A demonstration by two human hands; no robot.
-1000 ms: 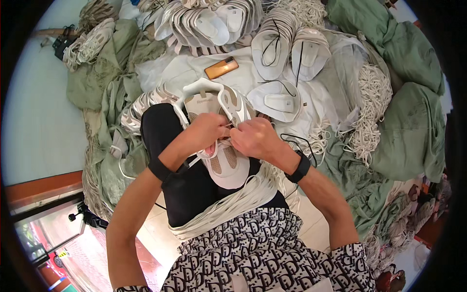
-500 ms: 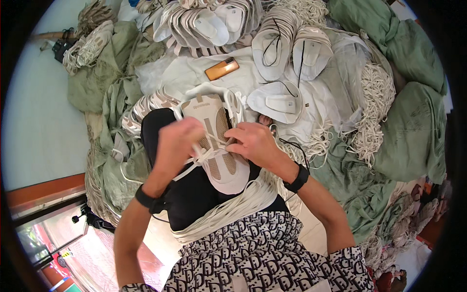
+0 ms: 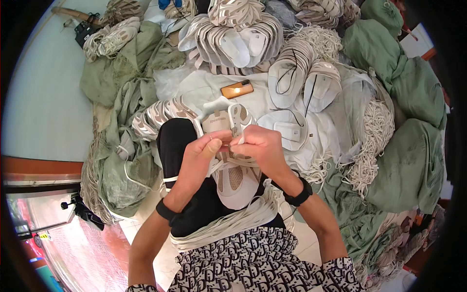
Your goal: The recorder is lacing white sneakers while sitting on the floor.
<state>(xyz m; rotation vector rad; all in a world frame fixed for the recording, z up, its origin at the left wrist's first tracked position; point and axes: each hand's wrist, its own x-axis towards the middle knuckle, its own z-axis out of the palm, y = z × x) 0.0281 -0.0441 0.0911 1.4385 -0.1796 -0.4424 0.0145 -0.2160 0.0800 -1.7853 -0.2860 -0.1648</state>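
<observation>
A beige and white shoe upper (image 3: pixel 236 187) lies across my lap, its rounded toe toward me and its tongue (image 3: pixel 215 121) pointing away. My left hand (image 3: pixel 204 155) is closed in a pinch over the middle of the upper, with a white shoelace at its fingers. My right hand (image 3: pixel 264 152) pinches the right eyelet flap (image 3: pixel 241 117) of the upper. The two hands nearly meet, and their fingers hide the eyelets between them. Loose lace strands cross the upper just below the fingers.
A bundle of white laces (image 3: pixel 231 219) lies over my lap. Beyond are an orange phone (image 3: pixel 237 89), stacked shoe uppers (image 3: pixel 233 44), more uppers (image 3: pixel 163 117) by my knee and a single white upper (image 3: pixel 287 127). Lace heaps (image 3: pixel 372 141) and green sacks (image 3: pixel 404 165) fill the right.
My left hand has moved right and come close to my right hand over the eyelets. The view has shifted, so the surroundings sit lower in the picture.
</observation>
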